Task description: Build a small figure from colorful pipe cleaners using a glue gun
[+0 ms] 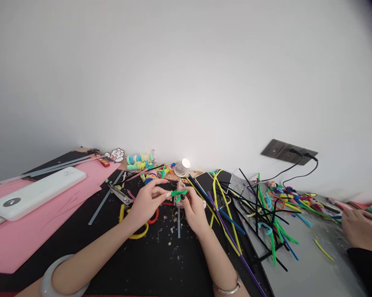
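Over the middle of the black surface (161,268), we see in the head view two hands meeting at a short green pipe cleaner (177,193). The left hand (147,204) pinches its left end between thumb and fingertips; the right hand (195,210) closes thumb and forefinger on the other end — a grip that we judge keeps so thin and springy a piece steady. Just beyond them is a pinkish object (180,185), too covered for us to make out. Scissors (120,194) lie beside the left hand, probably for easy reach. Yellow pipe cleaners (215,198) lie right of the right hand, and a tangled pile (274,210) spreads farther right — perhaps so placed to leave the hands room. A white power bank (40,192) rests on pink paper (59,218), maybe weighing it down. At far right, well apart, we see a co-worker's hand (361,229).
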Motion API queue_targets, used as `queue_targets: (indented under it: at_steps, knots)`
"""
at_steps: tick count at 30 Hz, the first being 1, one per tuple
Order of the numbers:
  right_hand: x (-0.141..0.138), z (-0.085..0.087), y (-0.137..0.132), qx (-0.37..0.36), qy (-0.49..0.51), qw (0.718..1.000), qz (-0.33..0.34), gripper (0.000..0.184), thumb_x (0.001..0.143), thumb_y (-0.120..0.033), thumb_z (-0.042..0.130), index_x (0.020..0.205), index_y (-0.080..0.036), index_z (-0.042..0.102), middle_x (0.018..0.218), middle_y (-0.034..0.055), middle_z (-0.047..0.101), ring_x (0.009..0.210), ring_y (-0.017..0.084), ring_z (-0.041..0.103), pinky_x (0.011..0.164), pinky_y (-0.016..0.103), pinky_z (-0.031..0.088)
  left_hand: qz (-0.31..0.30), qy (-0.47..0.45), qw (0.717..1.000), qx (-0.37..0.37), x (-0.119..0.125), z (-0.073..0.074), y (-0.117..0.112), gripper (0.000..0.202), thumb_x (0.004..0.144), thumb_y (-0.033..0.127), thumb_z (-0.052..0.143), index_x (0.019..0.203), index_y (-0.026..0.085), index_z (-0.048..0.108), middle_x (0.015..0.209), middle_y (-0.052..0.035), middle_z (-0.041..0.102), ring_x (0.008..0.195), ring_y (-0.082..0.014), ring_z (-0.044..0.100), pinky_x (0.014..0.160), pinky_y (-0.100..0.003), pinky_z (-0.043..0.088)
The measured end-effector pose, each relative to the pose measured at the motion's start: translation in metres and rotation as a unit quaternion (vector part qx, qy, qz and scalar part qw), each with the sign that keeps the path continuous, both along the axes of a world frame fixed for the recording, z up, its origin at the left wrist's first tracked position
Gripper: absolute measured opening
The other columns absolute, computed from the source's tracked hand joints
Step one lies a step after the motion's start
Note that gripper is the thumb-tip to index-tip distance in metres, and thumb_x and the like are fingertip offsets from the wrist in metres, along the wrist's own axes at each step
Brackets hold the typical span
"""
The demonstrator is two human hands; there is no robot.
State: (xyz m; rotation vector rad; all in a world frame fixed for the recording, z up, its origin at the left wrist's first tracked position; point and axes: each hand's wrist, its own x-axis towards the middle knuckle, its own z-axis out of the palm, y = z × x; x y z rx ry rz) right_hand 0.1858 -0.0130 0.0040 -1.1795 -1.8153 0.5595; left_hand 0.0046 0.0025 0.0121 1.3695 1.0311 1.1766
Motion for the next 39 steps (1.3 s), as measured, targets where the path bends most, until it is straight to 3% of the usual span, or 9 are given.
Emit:
queue_targets:
  at_steps: [6,21,39]
  knots:
    - [-0.001,-0.005,0.001,-0.020,0.028,0.999,0.006,0.021,0.093,-0.034,0.045,0.104,-0.019,0.054,0.078,0.0002,0.057,0.068,0.015,0.055,0.063,0.024,0.044,0.023,0.005,1.000,0.013,0.003,0.003,-0.005,0.041,0.075,0.040,0.067,0.109,0.020,0.055,0.078,-0.0030,0.075,0.085,-0.0245,0.071,0.084,-0.037,0.051]
    - [-0.003,-0.006,0.000,-0.009,0.021,1.000,-0.010,0.015,0.092,-0.030,0.045,0.096,-0.019,0.054,0.075,-0.0004,0.056,0.064,0.015,0.053,0.060,0.024,0.042,0.005,0.017,0.999,0.033,0.008,0.006,-0.012,0.035,0.078,0.036,0.063,0.108,0.020,0.054,0.076,-0.0029,0.074,0.081,-0.0231,0.070,0.080,-0.035,0.052]
    - [-0.004,-0.008,0.001,-0.019,0.025,0.999,-0.011,0.016,0.094,-0.032,0.043,0.094,-0.019,0.053,0.073,-0.0002,0.053,0.063,0.016,0.051,0.060,0.025,0.040,-0.013,-0.032,0.999,0.027,0.008,-0.004,-0.006,0.044,0.075,0.030,0.068,0.113,0.019,0.052,0.087,-0.0049,0.075,0.089,-0.0223,0.071,0.088,-0.039,0.053]
